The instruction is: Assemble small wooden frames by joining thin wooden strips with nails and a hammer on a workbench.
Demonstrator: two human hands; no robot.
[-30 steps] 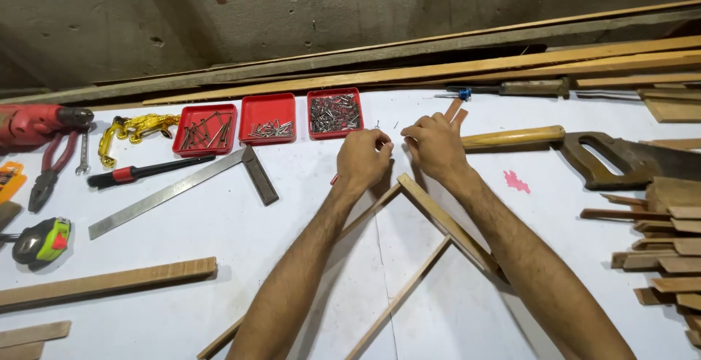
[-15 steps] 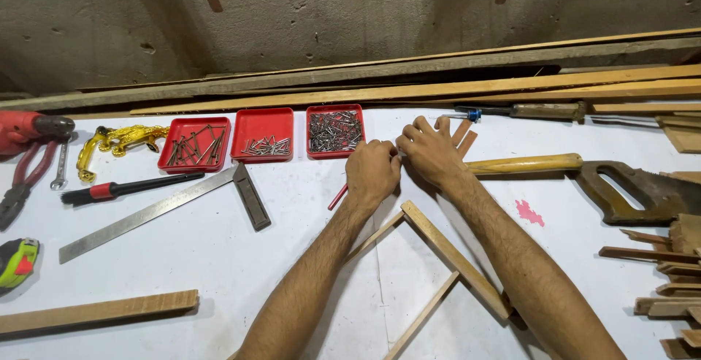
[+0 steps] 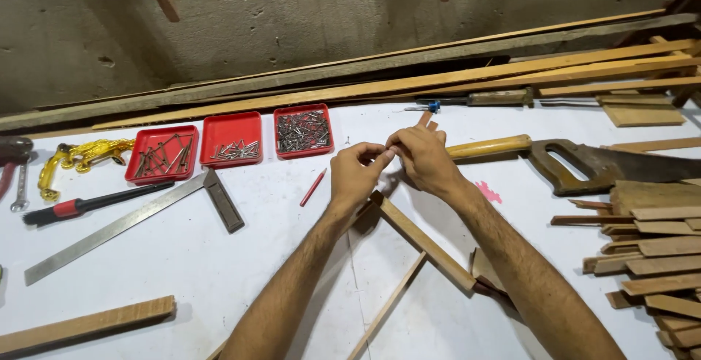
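Bare tabletop (image 3: 241,272) left of the frame (image 3: 420,239); trays (image 3: 231,138) ahead, slat pile (image 3: 653,250) crowding the right.

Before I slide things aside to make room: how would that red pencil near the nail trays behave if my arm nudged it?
The red pencil is thin, straight and looks light, so a small nudge would probably send it skidding on the smooth white table. Lying flat with nothing against it, it may roll, unless its sides are faceted, which I cannot tell. It looks stiff, so it should not bend.

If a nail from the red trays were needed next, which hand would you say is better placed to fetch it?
Probably the left hand: it sits nearer the nearest red tray, while the right hand lies farther away.
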